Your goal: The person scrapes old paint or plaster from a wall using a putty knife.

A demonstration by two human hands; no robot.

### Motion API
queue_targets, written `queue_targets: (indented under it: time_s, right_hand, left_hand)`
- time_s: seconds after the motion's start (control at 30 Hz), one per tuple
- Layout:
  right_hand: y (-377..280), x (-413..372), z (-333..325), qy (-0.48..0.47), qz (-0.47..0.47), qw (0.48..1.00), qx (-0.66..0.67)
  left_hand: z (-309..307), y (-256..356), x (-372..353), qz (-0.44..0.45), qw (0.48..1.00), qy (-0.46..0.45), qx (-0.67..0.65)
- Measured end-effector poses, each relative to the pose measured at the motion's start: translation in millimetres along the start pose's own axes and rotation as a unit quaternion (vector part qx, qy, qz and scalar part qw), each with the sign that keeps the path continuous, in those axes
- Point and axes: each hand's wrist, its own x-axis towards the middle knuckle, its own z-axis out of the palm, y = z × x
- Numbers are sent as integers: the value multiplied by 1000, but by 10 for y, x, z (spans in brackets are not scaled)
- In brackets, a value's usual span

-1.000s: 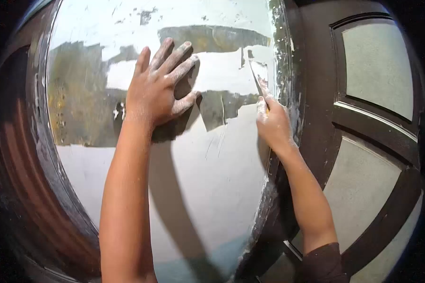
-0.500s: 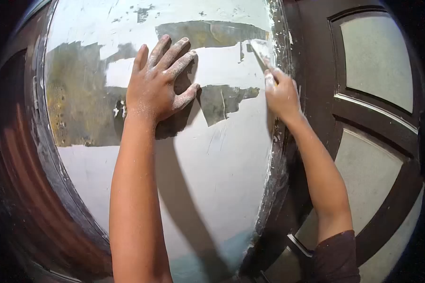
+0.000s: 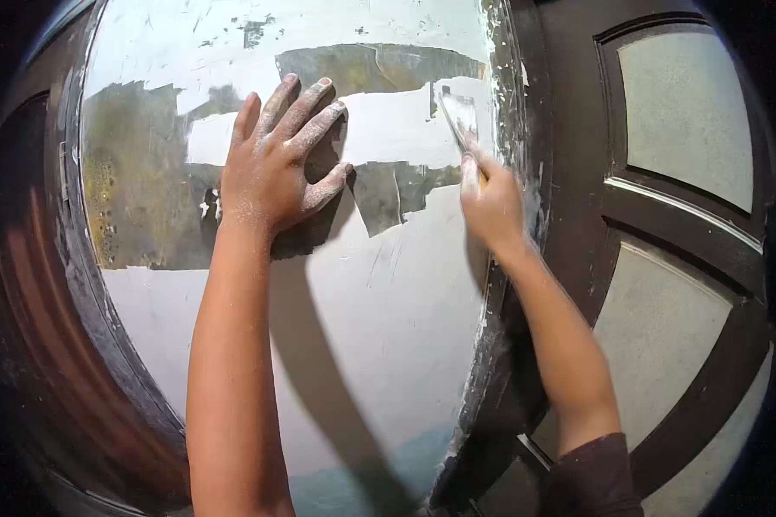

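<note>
My left hand (image 3: pixel 276 168) lies with spread fingers on the wall (image 3: pixel 379 302), its fingertips dusted white. In my right hand (image 3: pixel 493 202) is a putty knife (image 3: pixel 461 115), gripped by the handle. Its broad blade, smeared with white, is against the wall near the right edge. Under and around my left hand the wall shows a bare grey-brown patch (image 3: pixel 138 189) with ragged borders. White strips cross this patch between my hands. A second bare strip (image 3: pixel 388 67) runs above them.
Dark wooden trim (image 3: pixel 517 112) with white smears borders the wall on the right. Beyond it stands a dark door with pale panels (image 3: pixel 685 112). Reddish-brown wood (image 3: pixel 30 302) lies at the left. Pale blue-green colour (image 3: pixel 353 482) shows low on the wall.
My right hand and the putty knife have moved slightly left and down along the wall. The left hand keeps its place on the wall; the whole view has shifted a little.
</note>
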Motion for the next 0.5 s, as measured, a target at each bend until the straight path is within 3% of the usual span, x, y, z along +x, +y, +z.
queue_targets:
  time_s: [0.03,0.07,0.17,0.3,0.43,0.5]
  right_hand:
    - [55,-160,68,21,-59,998,19]
    - [82,-372,41,-5,-25,999,30]
    - [251,-374,94,53,-140,988,42]
    - [126,228,-15,59,-58,997,10]
    - [221,-166,200,49,-47,997,39]
    - [185,-296,230,45,-98,992,65]
  left_hand:
    - [10,-19,-3,6,1000,6,2]
    - [22,-31,-6,12,1000,11,4]
    - [12,-15,0,0,1000,3,12]
    - [7,-14,4,8,1000,6,11]
    - [9,-14,-3,6,1000,3,14]
    - [10,-21,3,7,1000,15,9]
